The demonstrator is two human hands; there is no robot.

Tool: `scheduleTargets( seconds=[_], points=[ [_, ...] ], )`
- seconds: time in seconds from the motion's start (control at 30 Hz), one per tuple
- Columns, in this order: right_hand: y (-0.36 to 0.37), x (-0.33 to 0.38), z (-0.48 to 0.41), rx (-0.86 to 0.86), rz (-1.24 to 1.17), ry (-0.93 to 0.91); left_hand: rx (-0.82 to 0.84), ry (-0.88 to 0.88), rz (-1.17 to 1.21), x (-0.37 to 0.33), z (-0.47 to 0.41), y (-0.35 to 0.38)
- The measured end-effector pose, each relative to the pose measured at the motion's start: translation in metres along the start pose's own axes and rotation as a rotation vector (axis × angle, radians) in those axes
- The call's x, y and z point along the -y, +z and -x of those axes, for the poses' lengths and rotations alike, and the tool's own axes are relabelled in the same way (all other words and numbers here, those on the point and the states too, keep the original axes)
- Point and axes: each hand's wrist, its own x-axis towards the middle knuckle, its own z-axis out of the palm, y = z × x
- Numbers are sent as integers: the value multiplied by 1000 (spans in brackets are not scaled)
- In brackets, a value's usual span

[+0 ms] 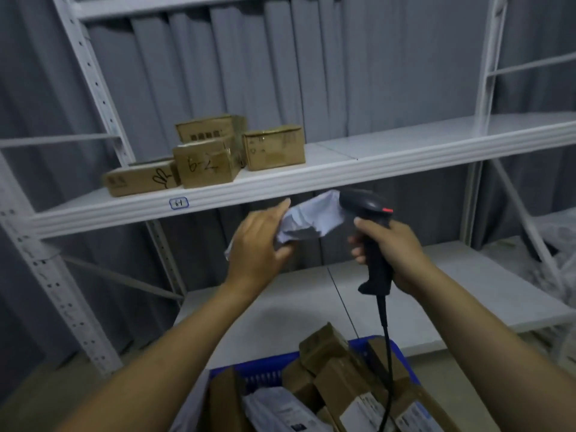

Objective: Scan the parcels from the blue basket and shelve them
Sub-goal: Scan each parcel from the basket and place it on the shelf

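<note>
blue basket (249,367) cut by bottom edge | parcel labels (361,411) unreadable

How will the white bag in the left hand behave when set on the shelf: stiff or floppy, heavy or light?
Probably floppy: the white bag is creased and crumples in the left hand. Likely light, since one hand holds it up by one end. It should lie flat on the shelf, not roll.
</note>
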Motion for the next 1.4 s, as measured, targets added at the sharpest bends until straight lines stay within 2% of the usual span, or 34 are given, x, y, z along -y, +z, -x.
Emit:
scheduleTargets(
  seconds=[0.17, 0.27, 0.4, 0.53, 0.67, 0.8, 0.93, 1.03, 1.13, 1.23, 1.4],
  points=[
    [2, 61, -10, 0, -16, -128, -189, 71, -29, -4, -82, -18],
    [1, 77, -14, -6, -11, -160, -148, 131, -130, 2, -114, -10],
    [-7, 82, -18, -20, -20, -159, 15, 273, -354, 18, -132, 17],
    [-18, 76, -23, -27, -5, -147, 175, 169, -434, 34, -132, 40],
    [-26, 67, -32, -19, 20, -134, 217, 118, -559, 47, -128, 53],
    [-23, 58, -40, -8, 53, -120, 408, -91, -553, 54, -124, 62],
    [-14, 52, -33, 21, 107, -114, 424, -98, -526, 48, -123, 53],
    [-7, 46, -14, 49, 183, -113, 389, -74, -459, 36, -105, 35],
    [1, 30, 14, 91, 226, -90, 428, -94, -412, 28, -63, 20],
    [8, -1, 44, 145, 255, -25, 528, -169, -364, 24, 3, 16],
    [11, -79, 87, 198, 299, 147, 793, -369, -229, 15, 145, 25]
  ],
)
